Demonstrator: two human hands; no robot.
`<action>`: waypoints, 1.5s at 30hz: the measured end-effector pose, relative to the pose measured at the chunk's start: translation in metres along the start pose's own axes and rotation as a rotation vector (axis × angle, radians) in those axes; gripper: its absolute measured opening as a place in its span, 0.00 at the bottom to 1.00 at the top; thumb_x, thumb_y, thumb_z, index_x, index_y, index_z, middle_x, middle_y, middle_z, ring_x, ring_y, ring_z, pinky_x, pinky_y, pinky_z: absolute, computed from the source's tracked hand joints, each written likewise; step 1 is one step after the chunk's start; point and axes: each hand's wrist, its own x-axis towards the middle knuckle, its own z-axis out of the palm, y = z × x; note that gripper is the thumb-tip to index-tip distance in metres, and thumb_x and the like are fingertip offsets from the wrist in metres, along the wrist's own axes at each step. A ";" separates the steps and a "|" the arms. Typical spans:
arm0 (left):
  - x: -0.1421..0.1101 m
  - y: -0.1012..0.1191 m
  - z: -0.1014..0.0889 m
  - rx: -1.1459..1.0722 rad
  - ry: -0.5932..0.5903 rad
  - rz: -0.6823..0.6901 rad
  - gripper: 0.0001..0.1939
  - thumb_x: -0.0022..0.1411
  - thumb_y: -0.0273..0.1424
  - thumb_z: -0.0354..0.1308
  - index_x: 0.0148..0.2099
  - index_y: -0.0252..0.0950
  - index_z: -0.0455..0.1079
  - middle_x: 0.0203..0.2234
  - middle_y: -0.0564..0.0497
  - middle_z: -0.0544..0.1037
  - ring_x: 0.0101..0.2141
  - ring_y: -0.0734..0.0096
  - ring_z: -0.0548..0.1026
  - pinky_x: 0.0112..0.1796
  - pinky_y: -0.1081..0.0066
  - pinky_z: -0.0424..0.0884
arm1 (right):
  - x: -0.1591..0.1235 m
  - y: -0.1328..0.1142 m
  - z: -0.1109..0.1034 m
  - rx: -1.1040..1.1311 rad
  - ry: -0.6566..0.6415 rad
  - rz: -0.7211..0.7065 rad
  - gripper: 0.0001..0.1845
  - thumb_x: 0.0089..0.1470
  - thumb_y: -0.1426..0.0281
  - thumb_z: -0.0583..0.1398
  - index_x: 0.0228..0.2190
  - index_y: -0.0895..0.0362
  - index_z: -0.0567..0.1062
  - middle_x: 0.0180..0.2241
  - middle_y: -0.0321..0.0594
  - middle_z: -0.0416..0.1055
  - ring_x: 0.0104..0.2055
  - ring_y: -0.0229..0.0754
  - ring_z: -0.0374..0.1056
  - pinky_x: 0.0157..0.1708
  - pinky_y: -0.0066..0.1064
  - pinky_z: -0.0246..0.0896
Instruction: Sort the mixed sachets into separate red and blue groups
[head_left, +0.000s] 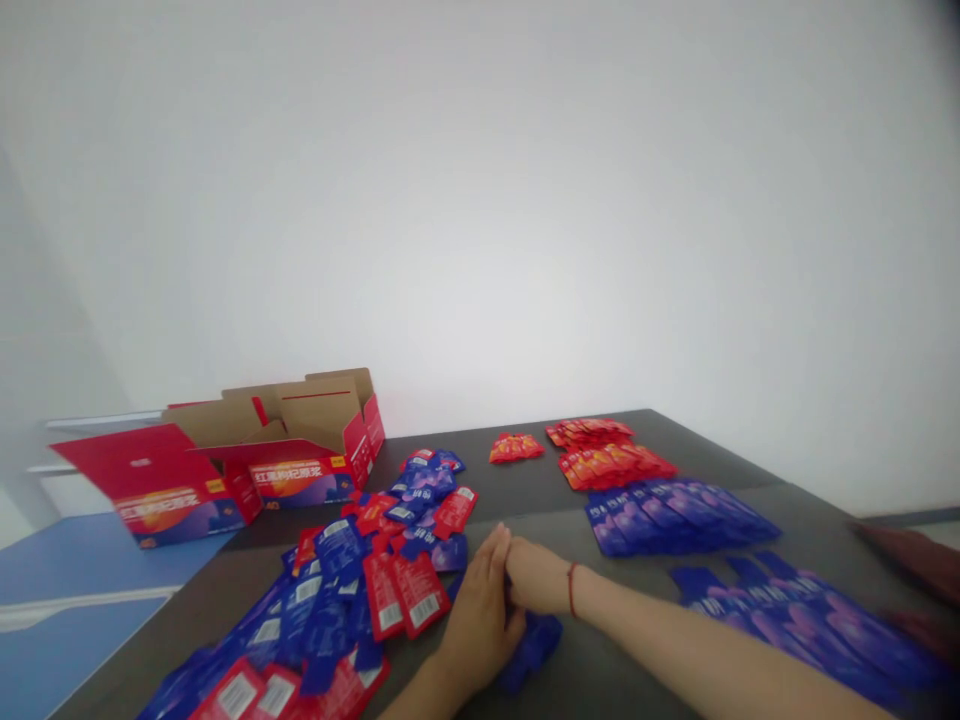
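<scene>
My left hand (480, 615) and my right hand (536, 577) meet near the front middle of the dark table. My left hand's fingers are pressed together, its thumb bent over several blue pouches (534, 650) that stick out from beneath. My right hand is closed against the left fingers, a red string round its wrist; its fingertips are hidden. Just left of my hands lies a loose pile of blue pouches (304, 600) and red pouches (420, 592), many with barcodes facing up.
Fanned rows of blue pouches (679, 515) and red-orange pouches (615, 463) lie at the right. A small red-orange group (516, 447) sits farther back. Open red cartons (300, 480) stand at the back left. A blurred brown shape (911, 560) is at the right edge.
</scene>
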 end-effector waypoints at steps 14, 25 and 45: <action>0.001 0.000 -0.023 -0.269 -0.450 -0.151 0.28 0.60 0.28 0.44 0.63 0.39 0.53 0.60 0.50 0.60 0.59 0.69 0.58 0.59 0.62 0.54 | -0.073 -0.021 -0.019 0.050 -0.233 0.164 0.23 0.47 0.77 0.55 0.48 0.64 0.68 0.47 0.52 0.70 0.49 0.50 0.66 0.49 0.38 0.60; 0.041 0.052 -0.004 0.065 -0.527 -0.029 0.31 0.54 0.20 0.44 0.61 0.38 0.58 0.49 0.49 0.74 0.48 0.66 0.72 0.49 0.66 0.66 | -0.119 -0.010 -0.066 0.227 -0.022 0.165 0.26 0.46 0.82 0.54 0.49 0.57 0.69 0.50 0.43 0.70 0.53 0.42 0.64 0.55 0.31 0.52; -0.008 0.037 0.049 0.115 -0.492 0.501 0.30 0.66 0.34 0.45 0.67 0.42 0.40 0.62 0.48 0.55 0.61 0.62 0.55 0.58 0.60 0.56 | -0.210 0.023 -0.103 0.079 -0.046 0.438 0.39 0.36 0.85 0.50 0.53 0.60 0.68 0.55 0.45 0.65 0.56 0.44 0.60 0.58 0.38 0.52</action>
